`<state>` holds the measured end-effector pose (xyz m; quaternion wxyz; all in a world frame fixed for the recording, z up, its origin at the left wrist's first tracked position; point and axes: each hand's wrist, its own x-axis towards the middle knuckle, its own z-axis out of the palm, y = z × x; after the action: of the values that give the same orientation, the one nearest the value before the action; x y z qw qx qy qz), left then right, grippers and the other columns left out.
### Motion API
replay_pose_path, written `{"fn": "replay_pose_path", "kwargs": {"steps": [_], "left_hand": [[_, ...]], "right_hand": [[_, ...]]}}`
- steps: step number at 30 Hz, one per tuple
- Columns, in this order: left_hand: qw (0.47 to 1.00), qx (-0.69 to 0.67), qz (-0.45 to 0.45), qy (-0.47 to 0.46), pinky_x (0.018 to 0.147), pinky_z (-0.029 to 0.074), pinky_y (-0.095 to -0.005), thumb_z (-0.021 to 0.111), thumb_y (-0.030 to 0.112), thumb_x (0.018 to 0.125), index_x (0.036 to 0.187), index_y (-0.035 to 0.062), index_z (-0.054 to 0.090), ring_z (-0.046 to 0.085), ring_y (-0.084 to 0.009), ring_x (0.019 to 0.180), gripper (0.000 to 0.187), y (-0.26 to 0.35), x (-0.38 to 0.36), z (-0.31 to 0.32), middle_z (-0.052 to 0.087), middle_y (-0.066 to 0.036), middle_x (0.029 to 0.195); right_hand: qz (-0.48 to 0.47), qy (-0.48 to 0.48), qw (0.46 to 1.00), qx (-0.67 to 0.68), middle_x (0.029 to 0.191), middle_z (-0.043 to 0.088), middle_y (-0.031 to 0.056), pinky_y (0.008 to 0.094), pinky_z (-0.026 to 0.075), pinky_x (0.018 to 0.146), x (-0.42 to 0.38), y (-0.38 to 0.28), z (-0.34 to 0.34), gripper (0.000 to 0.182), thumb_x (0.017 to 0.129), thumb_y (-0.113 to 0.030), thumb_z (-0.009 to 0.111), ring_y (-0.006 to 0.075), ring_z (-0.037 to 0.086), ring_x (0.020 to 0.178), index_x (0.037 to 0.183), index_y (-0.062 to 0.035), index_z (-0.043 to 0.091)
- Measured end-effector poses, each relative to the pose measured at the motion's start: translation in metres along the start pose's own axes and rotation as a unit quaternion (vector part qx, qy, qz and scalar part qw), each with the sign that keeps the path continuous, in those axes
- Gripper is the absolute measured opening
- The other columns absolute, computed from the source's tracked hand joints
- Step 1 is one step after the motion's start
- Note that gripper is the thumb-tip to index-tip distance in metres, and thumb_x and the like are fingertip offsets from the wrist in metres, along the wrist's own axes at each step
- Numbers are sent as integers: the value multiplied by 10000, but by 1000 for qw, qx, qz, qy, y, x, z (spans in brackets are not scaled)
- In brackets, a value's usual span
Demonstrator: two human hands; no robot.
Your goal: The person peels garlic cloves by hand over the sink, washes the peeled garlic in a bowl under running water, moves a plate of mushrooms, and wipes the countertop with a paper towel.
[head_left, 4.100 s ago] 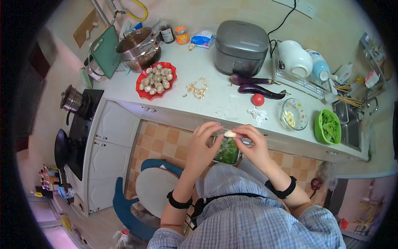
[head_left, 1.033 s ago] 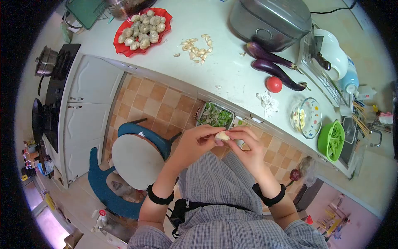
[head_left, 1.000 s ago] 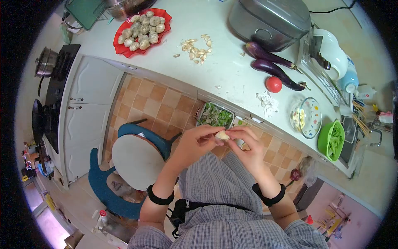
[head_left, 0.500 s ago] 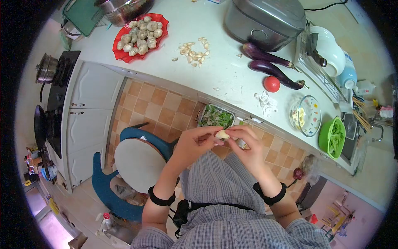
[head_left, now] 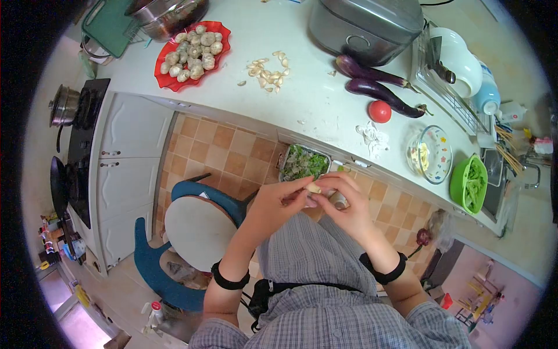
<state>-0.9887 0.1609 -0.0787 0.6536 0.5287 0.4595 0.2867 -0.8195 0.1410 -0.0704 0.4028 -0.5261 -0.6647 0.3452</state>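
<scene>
A pale garlic clove (head_left: 314,188) is pinched between the fingertips of both hands, above the floor and in front of the counter. My left hand (head_left: 283,200) grips it from the left, thumb and forefinger closed on it. From the right, my right hand (head_left: 347,200) has its thumb and fingers on the same clove. Loose unpeeled cloves (head_left: 268,75) lie on the counter beyond. To their left, whole garlic bulbs (head_left: 193,53) fill a red scalloped plate (head_left: 168,81). Peeled cloves (head_left: 419,157) sit in a glass bowl (head_left: 443,166) at the right.
Two eggplants (head_left: 383,96), a tomato (head_left: 379,111) and white peelings (head_left: 374,137) lie on the counter before a grey appliance (head_left: 366,35). A green basket (head_left: 459,186) holds green vegetables. Below the counter edge stands a bin (head_left: 330,160) with greens. A round-seated chair (head_left: 197,232) is at left.
Both hands still hold the garlic clove, with the fingers shifted slightly and covering more of it. The whole view has tilted a little.
</scene>
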Motion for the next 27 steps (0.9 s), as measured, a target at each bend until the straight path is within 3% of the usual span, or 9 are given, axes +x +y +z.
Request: {"fn": "replay_pose_path", "kwargs": {"steps": [7,9,12,15,19,25,27], "left_hand": [[994,89,37,48,606,462,-224,564,33,751,1049,52,575,583,-104,695,299,0,1,3,615,-85,834],[957,212,126,149,592,463,-231,584,66,749,958,48,600,587,-143,686,210,10,2,4,597,-76,823],[958,216,123,147,618,465,-243,622,66,725,846,39,615,588,-182,697,124,15,-3,4,599,-78,781],[959,228,106,130,560,460,-230,621,103,729,866,58,602,592,-147,684,145,8,-4,6,575,-46,792],[965,186,109,153,554,458,-226,623,100,726,857,70,603,590,-143,664,136,6,-6,9,575,-38,787],[951,228,129,166,559,457,-225,609,81,733,827,57,590,589,-144,643,100,8,-9,13,573,-41,793],[970,157,89,164,597,448,-228,592,45,753,824,14,590,565,-121,654,76,14,-11,15,588,-62,770]], "right_hand": [[7,21,1000,10,852,569,96,291,462,687,-2,1,3,196,671,-14,662,230,570,803,839,-33,563],[5,35,999,-1,852,570,97,290,463,682,-2,2,3,196,670,-11,663,229,572,799,836,-32,561],[-2,47,999,-14,857,568,99,288,464,677,-4,4,4,201,668,-6,663,227,573,800,839,-29,560],[-15,35,999,-27,870,561,101,286,466,679,-4,0,4,208,671,-3,660,228,571,810,853,-24,561],[-40,27,998,-45,892,552,102,286,467,684,-6,0,4,211,679,6,647,232,568,818,870,-17,560],[-56,32,996,-58,898,553,101,285,465,689,-8,-2,5,210,677,18,642,233,566,823,867,-14,560],[-53,39,997,-48,900,555,100,286,464,691,-9,-2,5,211,674,21,644,233,566,825,864,-15,559]]}}
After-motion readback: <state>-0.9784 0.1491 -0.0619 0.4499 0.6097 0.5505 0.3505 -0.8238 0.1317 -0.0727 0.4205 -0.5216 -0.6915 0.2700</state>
